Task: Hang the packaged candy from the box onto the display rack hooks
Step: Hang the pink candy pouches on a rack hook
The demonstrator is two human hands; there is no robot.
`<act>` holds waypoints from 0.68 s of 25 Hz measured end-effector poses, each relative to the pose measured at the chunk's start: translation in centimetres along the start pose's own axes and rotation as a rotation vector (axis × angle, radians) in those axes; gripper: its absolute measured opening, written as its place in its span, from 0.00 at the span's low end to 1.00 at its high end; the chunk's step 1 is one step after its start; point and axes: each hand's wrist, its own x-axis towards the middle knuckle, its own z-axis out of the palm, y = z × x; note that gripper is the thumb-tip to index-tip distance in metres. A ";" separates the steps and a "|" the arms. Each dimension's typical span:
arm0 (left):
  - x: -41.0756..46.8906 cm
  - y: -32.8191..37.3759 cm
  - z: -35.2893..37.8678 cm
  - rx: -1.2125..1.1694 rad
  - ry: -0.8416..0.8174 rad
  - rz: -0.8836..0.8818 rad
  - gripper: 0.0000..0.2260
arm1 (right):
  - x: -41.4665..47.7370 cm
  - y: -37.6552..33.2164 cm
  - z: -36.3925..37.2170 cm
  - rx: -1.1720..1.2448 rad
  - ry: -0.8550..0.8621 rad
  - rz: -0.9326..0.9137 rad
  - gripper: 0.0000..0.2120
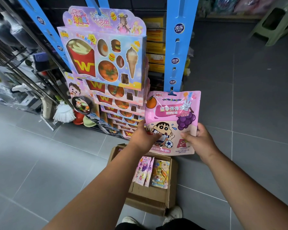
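Candy pouch (171, 113) held; more pouches (144, 170) in box (148, 195).

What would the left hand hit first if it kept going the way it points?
Probably the blue display strip. The left hand, gripping the pink candy bag, points up and rightward at it; the bag would arrive first. Depth is unclear.

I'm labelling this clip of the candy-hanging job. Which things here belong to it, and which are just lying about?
Job: pink candy pouch, gripped by left hand and right hand; blue hanging strip; cardboard box; spare pouches in it.
Lying about: mop head; green stool; hung toy-food boxes.
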 end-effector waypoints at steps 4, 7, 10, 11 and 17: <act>-0.9 0.0 -0.5 0.010 -0.026 0.011 0.37 | 0.1 0.3 0.4 0.005 -0.004 0.064 0.24; -0.9 -0.2 -1.2 -0.013 -0.046 0.029 0.37 | -0.5 0.0 0.7 -0.009 0.010 0.078 0.30; -0.7 -1.0 -2.3 -0.037 -0.067 0.062 0.36 | -1.4 0.1 1.3 -0.040 0.038 0.082 0.35; -0.6 -1.6 -2.7 -0.032 -0.077 0.081 0.35 | -1.9 0.1 1.7 -0.053 0.050 0.083 0.36; -1.0 -6.6 -7.2 -0.068 -0.102 0.167 0.24 | -6.7 1.1 7.1 -0.019 0.091 0.045 0.28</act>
